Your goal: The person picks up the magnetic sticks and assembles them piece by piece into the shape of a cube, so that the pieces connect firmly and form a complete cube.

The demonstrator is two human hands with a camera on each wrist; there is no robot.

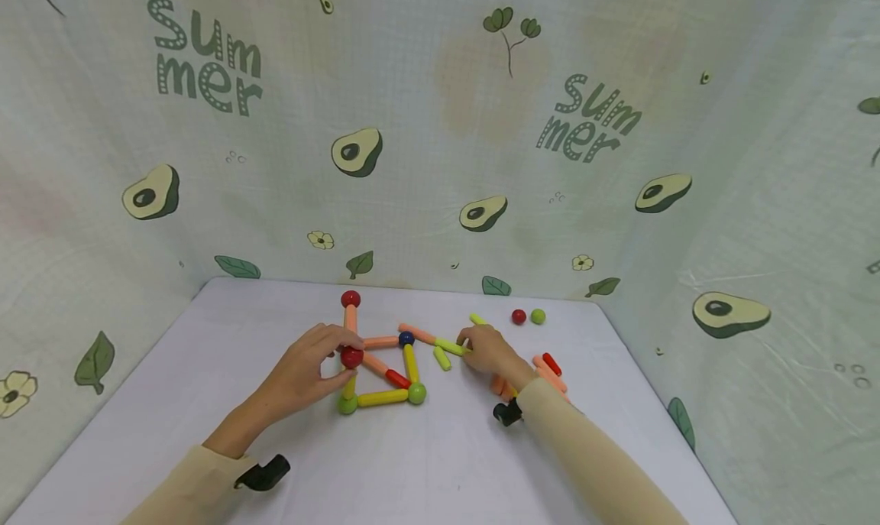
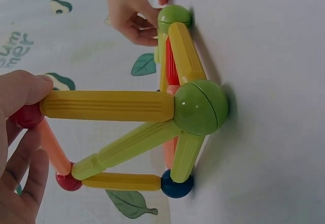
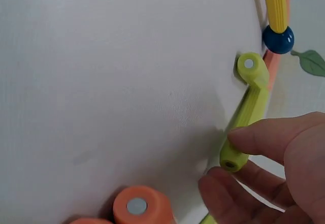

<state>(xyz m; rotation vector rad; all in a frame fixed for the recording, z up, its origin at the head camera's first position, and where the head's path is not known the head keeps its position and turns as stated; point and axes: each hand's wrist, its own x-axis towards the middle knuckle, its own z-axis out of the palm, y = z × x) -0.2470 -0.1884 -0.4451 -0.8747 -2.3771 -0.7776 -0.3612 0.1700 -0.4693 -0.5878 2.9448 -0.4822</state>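
Note:
A frame of magnetic rods and balls stands on the table, with a yellow rod (image 2: 109,106) upright from a green ball (image 2: 201,107). My left hand (image 1: 302,368) pinches the red ball (image 1: 352,357) at the top of that rod between thumb and fingers. A second red ball (image 2: 68,182) and a blue ball (image 2: 177,183) form further corners, joined by another yellow rod. To the right of the frame, my right hand (image 1: 490,351) grips the near end of a lime green rod (image 3: 252,104) lying on the table, thumb on top. A short lime rod (image 1: 442,358) lies beside it.
Behind my right hand lie a loose red ball (image 1: 519,316) and a green ball (image 1: 538,316). Several orange rods (image 1: 550,376) and a red rod (image 1: 552,364) are by the right forearm. A printed cloth (image 1: 426,257) hangs behind the white table (image 1: 275,303).

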